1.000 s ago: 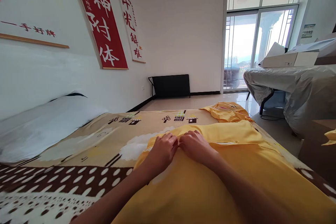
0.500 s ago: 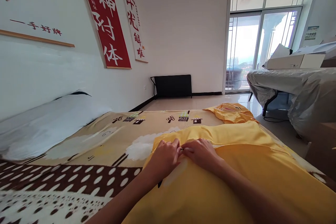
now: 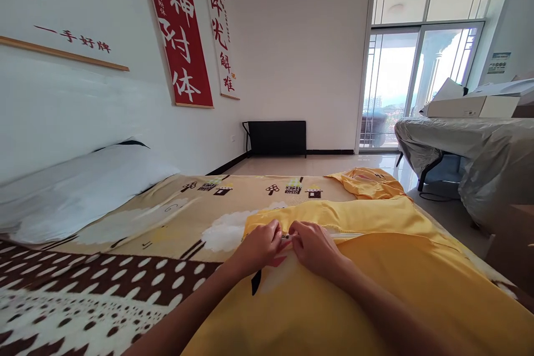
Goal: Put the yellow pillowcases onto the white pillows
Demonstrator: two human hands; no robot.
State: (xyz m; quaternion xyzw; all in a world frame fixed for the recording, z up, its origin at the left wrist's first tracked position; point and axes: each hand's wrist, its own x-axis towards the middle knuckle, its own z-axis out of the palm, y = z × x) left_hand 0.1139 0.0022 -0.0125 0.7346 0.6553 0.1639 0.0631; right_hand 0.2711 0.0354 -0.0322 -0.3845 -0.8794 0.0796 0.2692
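Cloth (image 3: 308, 311), large, smooth, plain yellow; spread over a beige-and-brown patterned blanket (image 3: 250, 194) in front of the wearer. Near end and lower right portion cut off by the frame; parts of the middle covered by the forearms. Black leaf-shaped mark (image 3: 256, 282) below the left wrist, visible; red printed patch (image 3: 278, 260) between the hands, partly hidden by fingers.

Narrow whitish strip (image 3: 348, 235), zip-like, set in the opening; left stretch hidden behind the right hand. Small dark item between the fingertips, too small to make out.

Orientation: opening and far edge run left to right across the view, the opening's lip bowing towards the wearer at its right; body of the cloth extends back to the wearer. Overall long axis cannot be told, the near end being out of frame.

Left hand (image 3: 262, 245), bare: fingers curled together, pinching the cloth at the strip's left end. Right hand (image 3: 314, 245), bare: likewise clamped on the cloth, just beside the left, a slight gap between; both thumbs largely concealed.

Second cloth (image 3: 371, 183), crumpled, orange-yellow, dark-marked, beyond the first at the blanket's far edge.
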